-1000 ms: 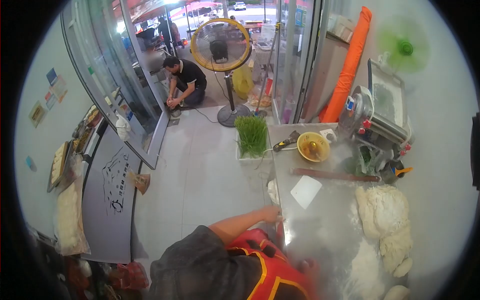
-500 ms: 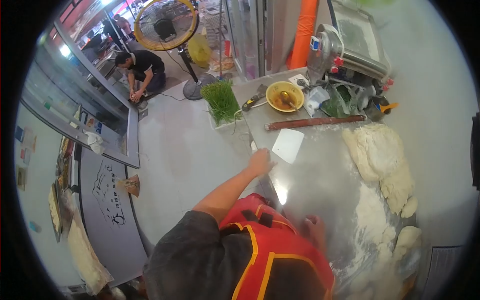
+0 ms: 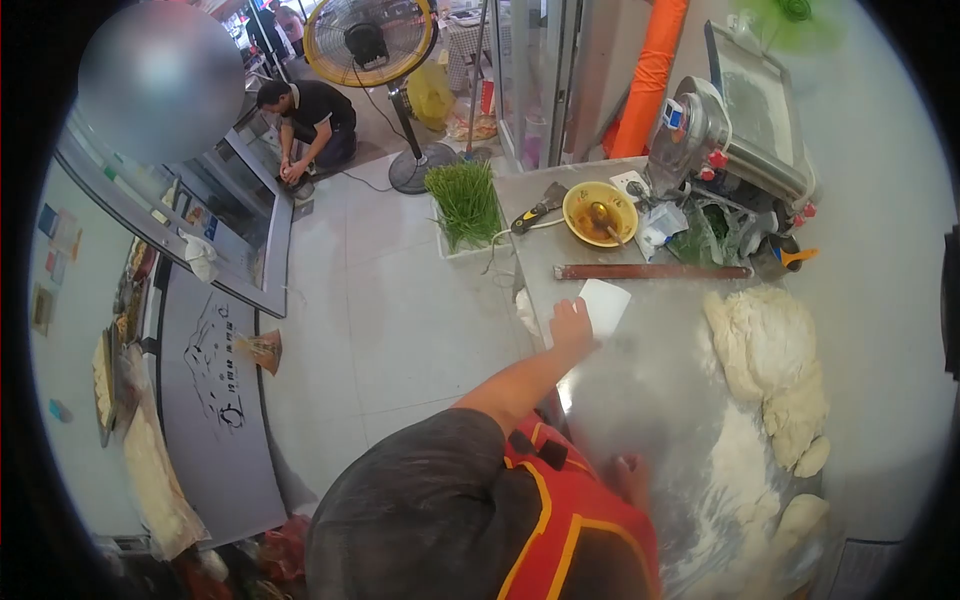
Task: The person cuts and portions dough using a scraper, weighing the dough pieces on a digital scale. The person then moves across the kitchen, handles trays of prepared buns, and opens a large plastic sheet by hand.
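Fingers of left hand (image 3: 573, 328) bend at white scraper (image 3: 607, 306), mid-frame, perhaps laid handy; grip unclear. Right hand (image 3: 631, 476) blurred, hold unclear.

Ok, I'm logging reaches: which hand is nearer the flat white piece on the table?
Left: the left hand is right at the edge of the flat white piece; the right hand is well away, beside the red apron.
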{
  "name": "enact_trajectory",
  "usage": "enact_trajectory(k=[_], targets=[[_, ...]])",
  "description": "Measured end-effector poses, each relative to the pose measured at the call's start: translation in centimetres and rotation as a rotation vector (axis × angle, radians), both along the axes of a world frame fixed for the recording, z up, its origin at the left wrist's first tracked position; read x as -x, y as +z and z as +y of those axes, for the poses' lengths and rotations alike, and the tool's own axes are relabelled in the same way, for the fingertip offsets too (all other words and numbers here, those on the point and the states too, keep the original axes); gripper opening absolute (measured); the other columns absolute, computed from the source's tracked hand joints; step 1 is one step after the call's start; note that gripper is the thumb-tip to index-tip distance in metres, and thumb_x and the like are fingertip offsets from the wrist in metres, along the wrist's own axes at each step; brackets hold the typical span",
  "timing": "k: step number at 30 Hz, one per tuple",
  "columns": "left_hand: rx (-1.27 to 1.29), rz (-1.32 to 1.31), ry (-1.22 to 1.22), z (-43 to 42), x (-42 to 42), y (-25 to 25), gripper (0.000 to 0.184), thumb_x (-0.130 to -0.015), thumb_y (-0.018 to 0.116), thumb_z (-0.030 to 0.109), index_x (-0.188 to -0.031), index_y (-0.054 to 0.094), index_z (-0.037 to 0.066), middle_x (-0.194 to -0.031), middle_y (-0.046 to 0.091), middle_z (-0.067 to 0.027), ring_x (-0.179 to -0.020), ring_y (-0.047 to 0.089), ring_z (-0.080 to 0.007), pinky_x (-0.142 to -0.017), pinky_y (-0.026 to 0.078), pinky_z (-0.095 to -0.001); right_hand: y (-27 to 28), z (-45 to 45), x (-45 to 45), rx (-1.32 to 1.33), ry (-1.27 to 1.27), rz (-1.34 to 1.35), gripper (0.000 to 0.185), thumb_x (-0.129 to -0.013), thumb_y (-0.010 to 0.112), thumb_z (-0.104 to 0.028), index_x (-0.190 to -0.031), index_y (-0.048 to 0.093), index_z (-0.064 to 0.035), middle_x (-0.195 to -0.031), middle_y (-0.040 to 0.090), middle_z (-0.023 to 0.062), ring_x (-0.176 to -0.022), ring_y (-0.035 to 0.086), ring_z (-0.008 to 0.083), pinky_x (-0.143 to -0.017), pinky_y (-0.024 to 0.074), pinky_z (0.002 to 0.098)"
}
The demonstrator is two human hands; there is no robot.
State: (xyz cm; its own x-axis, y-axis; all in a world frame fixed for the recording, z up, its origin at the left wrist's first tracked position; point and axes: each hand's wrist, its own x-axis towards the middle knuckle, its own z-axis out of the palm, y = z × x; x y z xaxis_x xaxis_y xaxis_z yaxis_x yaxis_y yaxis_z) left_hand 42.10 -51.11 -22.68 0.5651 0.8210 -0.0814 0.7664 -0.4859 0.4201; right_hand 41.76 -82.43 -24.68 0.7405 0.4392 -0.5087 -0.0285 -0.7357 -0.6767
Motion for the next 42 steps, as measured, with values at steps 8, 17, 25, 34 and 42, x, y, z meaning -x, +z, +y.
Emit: enact_trajectory(k=[8,17,25,34,42], targets=[[0.031,0.116,0.060,2.0,-1.2,-2.7,0.082,-0.054,0.086,0.039,-0.113,0.044,0.001,-0.104,0.053,-0.0141,-0.101,0.052,-0.0283,-0.085,0.046,-0.0370,-2.0,-1.1,0.9,-0.081,-0.069,-0.071,0.032,-0.082,0.058,-0.026,-0.098,0.059,0.0011,-0.091,0.063,0.0151,-0.084,0.060,0.0239,-0.076,0.0465,0.0370],[0.266,0.168,-0.135,4.8,-1.3,-1.3,0.054,-0.067,0.077,0.040,-0.097,0.065,-0.002,-0.096,0.064,-0.0195,-0.093,0.063,-0.0291,-0.080,0.050,-0.0358,-0.1,-0.1,1.0,-0.037,-0.090,-0.021,0.033,-0.083,0.059,-0.025,-0.103,0.056,0.0014,-0.098,0.062,0.0191,-0.092,0.060,0.0308,-0.081,0.0466,0.0388],[0.722,-0.202,-0.281,5.3,0.7,1.6,0.027,-0.082,0.064,0.024,-0.085,0.066,-0.003,-0.065,0.059,-0.0045,-0.051,0.052,-0.0135,-0.047,0.040,-0.0295,0.6,-0.2,2.2,-0.104,-0.135,-0.108,0.033,-0.082,0.058,-0.027,-0.102,0.057,-0.0009,-0.097,0.062,0.0196,-0.091,0.060,0.0325,-0.081,0.0471,0.0402],[-0.172,-0.147,-0.684,7.5,-1.3,4.0,0.019,-0.084,0.056,0.013,-0.099,0.064,0.004,-0.085,0.060,-0.0130,-0.077,0.059,-0.0294,-0.068,0.046,-0.0404,-0.2,-0.3,2.2,-0.097,-0.137,-0.083,0.030,-0.084,0.054,-0.027,-0.099,0.059,-0.0019,-0.102,0.059,0.0190,-0.098,0.056,0.0336,-0.085,0.0446,0.0404],[-0.513,-0.119,-0.867,5.2,0.3,-1.0,0.043,-0.082,0.050,0.005,-0.125,0.048,0.004,-0.110,0.052,-0.0126,-0.100,0.050,-0.0319,-0.078,0.048,-0.0400,-0.1,0.0,2.7,-0.133,-0.205,-0.096,0.029,-0.084,0.053,-0.025,-0.100,0.058,-0.0005,-0.100,0.060,0.0196,-0.096,0.057,0.0342,-0.084,0.0447,0.0414]])
